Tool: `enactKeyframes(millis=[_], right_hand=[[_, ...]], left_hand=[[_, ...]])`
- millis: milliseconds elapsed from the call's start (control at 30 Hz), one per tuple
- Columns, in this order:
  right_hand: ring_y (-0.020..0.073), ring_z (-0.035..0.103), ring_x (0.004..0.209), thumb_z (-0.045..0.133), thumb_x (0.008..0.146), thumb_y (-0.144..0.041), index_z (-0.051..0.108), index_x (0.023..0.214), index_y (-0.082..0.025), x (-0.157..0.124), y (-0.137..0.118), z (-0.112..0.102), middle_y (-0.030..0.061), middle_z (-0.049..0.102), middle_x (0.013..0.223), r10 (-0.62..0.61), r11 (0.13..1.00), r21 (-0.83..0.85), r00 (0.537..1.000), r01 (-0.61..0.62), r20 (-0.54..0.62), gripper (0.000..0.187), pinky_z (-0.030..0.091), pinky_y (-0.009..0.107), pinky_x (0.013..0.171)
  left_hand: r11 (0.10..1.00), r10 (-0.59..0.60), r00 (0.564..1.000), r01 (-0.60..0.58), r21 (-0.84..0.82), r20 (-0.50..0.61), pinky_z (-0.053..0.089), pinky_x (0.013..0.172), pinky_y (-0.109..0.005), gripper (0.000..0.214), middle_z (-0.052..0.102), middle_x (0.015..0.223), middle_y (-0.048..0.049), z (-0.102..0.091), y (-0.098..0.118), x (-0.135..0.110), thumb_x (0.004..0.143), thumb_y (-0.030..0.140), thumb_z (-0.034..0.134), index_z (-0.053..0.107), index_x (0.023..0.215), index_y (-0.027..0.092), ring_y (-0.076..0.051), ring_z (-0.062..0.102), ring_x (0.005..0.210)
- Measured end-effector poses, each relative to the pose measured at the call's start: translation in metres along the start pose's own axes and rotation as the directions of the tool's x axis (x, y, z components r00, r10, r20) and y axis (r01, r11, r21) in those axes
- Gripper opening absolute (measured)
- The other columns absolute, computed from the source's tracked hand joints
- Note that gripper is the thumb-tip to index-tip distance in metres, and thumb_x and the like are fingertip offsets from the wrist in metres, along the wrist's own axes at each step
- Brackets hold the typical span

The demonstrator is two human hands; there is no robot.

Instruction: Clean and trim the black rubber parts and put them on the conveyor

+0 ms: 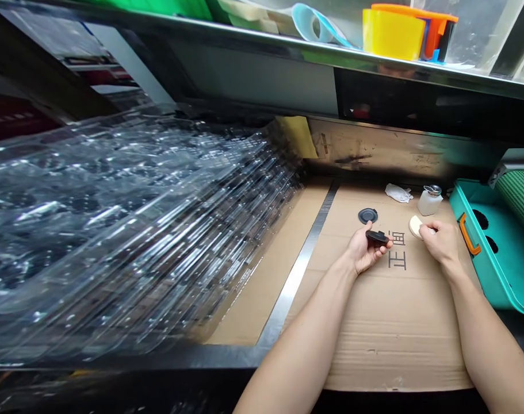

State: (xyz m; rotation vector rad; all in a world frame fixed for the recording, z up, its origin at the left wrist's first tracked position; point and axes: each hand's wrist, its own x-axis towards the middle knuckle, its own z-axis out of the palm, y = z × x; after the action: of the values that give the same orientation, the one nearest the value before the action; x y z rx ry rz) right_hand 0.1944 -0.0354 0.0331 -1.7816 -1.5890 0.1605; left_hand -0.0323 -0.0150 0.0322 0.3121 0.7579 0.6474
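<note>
Between the thumb and fingers of my left hand (366, 248) is a small round black cap (377, 236), held tilted above the cardboard. A second black round cap (367, 215) lies flat on the cardboard just beyond that hand. My right hand (442, 241) is closed on a cream-coloured round pad (416, 226), whose pale disc sticks out to the left of the fingers. Behind the right hand stands a small white bottle (429, 201) with a metal top. A crumpled white cloth (398, 193) lies to the bottle's left.
Stacked clear plastic trays (158, 230) fill the left side. Printed cardboard (374, 328) covers the bench. At right is a teal bin (494, 276) with black round pieces inside, beside a green belt (520, 195). Overhead, a shelf (262, 43) holds a yellow container (393, 34).
</note>
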Motion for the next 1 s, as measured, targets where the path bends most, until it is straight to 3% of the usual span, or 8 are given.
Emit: enactKeyframes(millis=[267, 400, 500, 600, 633, 800, 900, 1000], right_hand=[[0.0262, 0.067, 0.084, 0.050, 0.083, -0.037, 0.079, 0.091, -0.020, 0.008, 0.029, 0.010, 0.0125, 0.076, 0.088, 0.155, 0.958, -0.233, 0.985, -0.168, -0.072, 0.035, 0.043, 0.030, 0.073], [0.0270, 0.067, 0.085, 0.051, 0.085, -0.040, 0.080, 0.096, -0.023, 0.007, 0.030, 0.014, 0.0128, 0.076, 0.092, 0.241, 0.936, -0.259, 0.970, -0.238, -0.018, 0.035, 0.041, 0.029, 0.066], [0.0267, 0.067, 0.085, 0.053, 0.084, -0.039, 0.079, 0.097, -0.024, 0.006, 0.029, 0.015, 0.0128, 0.076, 0.094, 0.274, 0.937, -0.226, 0.962, -0.267, -0.002, 0.033, 0.040, 0.029, 0.065], [0.0266, 0.067, 0.085, 0.053, 0.084, -0.038, 0.079, 0.097, -0.024, 0.006, 0.029, 0.017, 0.0129, 0.075, 0.094, 0.291, 0.938, -0.196, 0.957, -0.286, -0.001, 0.032, 0.041, 0.029, 0.066], [0.0265, 0.067, 0.085, 0.053, 0.085, -0.038, 0.079, 0.097, -0.024, 0.006, 0.030, 0.018, 0.0129, 0.075, 0.093, 0.293, 0.940, -0.183, 0.956, -0.289, -0.004, 0.032, 0.041, 0.029, 0.067], [0.0246, 0.066, 0.084, 0.050, 0.089, -0.040, 0.079, 0.097, -0.023, 0.005, 0.033, 0.021, 0.0123, 0.075, 0.093, 0.311, 0.942, -0.106, 0.947, -0.318, -0.077, 0.034, 0.040, 0.028, 0.067], [0.0228, 0.065, 0.084, 0.047, 0.093, -0.038, 0.077, 0.097, -0.022, 0.004, 0.034, 0.020, 0.0116, 0.074, 0.097, 0.321, 0.939, -0.088, 0.939, -0.333, -0.125, 0.034, 0.038, 0.028, 0.068], [0.0207, 0.063, 0.089, 0.041, 0.098, -0.032, 0.075, 0.102, -0.021, 0.004, 0.034, 0.021, 0.0101, 0.072, 0.103, 0.278, 0.954, -0.078, 0.950, -0.290, -0.140, 0.036, 0.039, 0.028, 0.073]], left_hand=[[0.972, 0.191, 0.965, -0.211, 0.104, 0.177, 0.059, 0.064, -0.031, 0.038, 0.070, 0.096, -0.0140, -0.004, -0.016, 0.004, 0.097, 0.046, 0.052, 0.063, 0.111, 0.012, -0.022, 0.072, 0.080], [0.865, 0.389, 0.919, -0.388, 0.319, 0.062, 0.052, 0.061, -0.029, 0.039, 0.068, 0.092, -0.0081, -0.004, -0.020, -0.010, 0.095, 0.045, 0.056, 0.061, 0.119, 0.015, -0.020, 0.070, 0.075], [0.605, 0.597, 0.802, -0.435, 0.667, -0.018, 0.048, 0.062, -0.027, 0.049, 0.069, 0.086, -0.0066, -0.018, -0.022, -0.025, 0.090, 0.059, 0.056, 0.065, 0.109, 0.015, -0.021, 0.067, 0.076], [0.270, 0.766, 0.643, -0.313, 0.911, -0.006, 0.048, 0.078, -0.028, 0.050, 0.073, 0.096, -0.0081, -0.043, -0.020, -0.037, 0.090, 0.063, 0.052, 0.070, 0.096, 0.016, -0.023, 0.066, 0.094], [0.187, 0.774, 0.633, -0.276, 0.943, 0.032, 0.048, 0.083, -0.028, 0.050, 0.073, 0.100, -0.0078, -0.052, -0.017, -0.039, 0.091, 0.062, 0.051, 0.070, 0.095, 0.017, -0.023, 0.065, 0.097], [-0.217, 0.560, 0.764, -0.236, 0.947, 0.319, 0.047, 0.097, -0.033, 0.046, 0.071, 0.106, -0.0074, -0.072, 0.014, -0.032, 0.091, 0.060, 0.050, 0.074, 0.100, 0.022, -0.024, 0.065, 0.103], [-0.446, 0.615, 0.708, -0.051, 0.894, 0.347, 0.040, 0.110, -0.044, 0.060, 0.058, 0.135, -0.0122, -0.070, 0.023, -0.026, 0.087, 0.062, 0.054, 0.063, 0.132, 0.024, -0.031, 0.052, 0.127], [-0.486, 0.669, 0.691, 0.128, 0.864, 0.274, 0.036, 0.113, -0.050, 0.076, 0.044, 0.151, -0.0146, -0.069, 0.009, -0.027, 0.086, 0.067, 0.052, 0.047, 0.148, 0.022, -0.036, 0.042, 0.137]])
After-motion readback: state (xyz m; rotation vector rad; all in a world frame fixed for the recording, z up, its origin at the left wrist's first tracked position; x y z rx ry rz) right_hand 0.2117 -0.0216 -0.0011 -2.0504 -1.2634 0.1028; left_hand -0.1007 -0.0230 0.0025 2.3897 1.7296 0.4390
